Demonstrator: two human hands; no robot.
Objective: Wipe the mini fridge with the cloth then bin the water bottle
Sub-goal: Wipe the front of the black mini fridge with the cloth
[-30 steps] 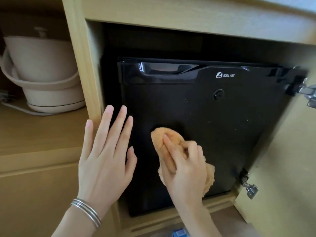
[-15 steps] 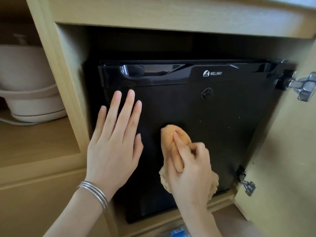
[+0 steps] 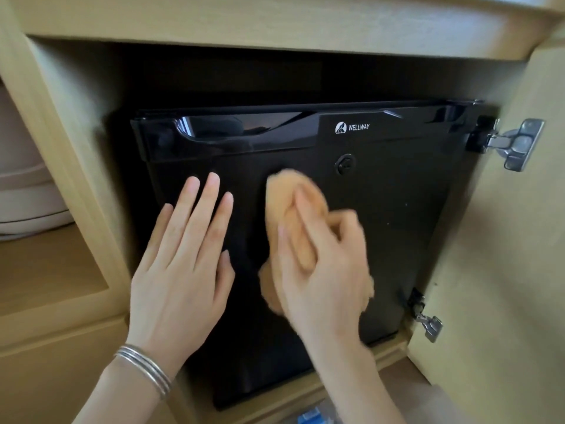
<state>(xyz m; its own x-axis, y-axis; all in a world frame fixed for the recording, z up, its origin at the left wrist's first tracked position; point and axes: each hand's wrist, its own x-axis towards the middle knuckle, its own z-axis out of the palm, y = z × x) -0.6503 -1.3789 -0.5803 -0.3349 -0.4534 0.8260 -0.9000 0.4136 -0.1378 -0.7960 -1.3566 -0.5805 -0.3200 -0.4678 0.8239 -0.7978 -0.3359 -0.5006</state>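
Note:
A black mini fridge (image 3: 397, 215) with a WELLWAY logo stands inside a light wooden cabinet, its door closed. My right hand (image 3: 324, 270) presses a bunched orange cloth (image 3: 284, 191) against the middle of the fridge door; the hand is blurred. My left hand (image 3: 183, 270) lies flat on the left part of the door, fingers spread, with thin silver bangles on the wrist. At the bottom edge a blue cap and clear plastic (image 3: 312, 416) show, probably the water bottle, mostly cut off.
The open wooden cabinet door (image 3: 504, 270) stands at the right, held by two metal hinges (image 3: 516, 145). A white kettle-like appliance (image 3: 27, 191) sits on the shelf in the left compartment. A wooden divider (image 3: 76, 166) separates the compartments.
My right hand has carried the cloth upward on the fridge door toward the lock. My left hand has slid right, off the divider onto the door. The view has shifted right and closer.

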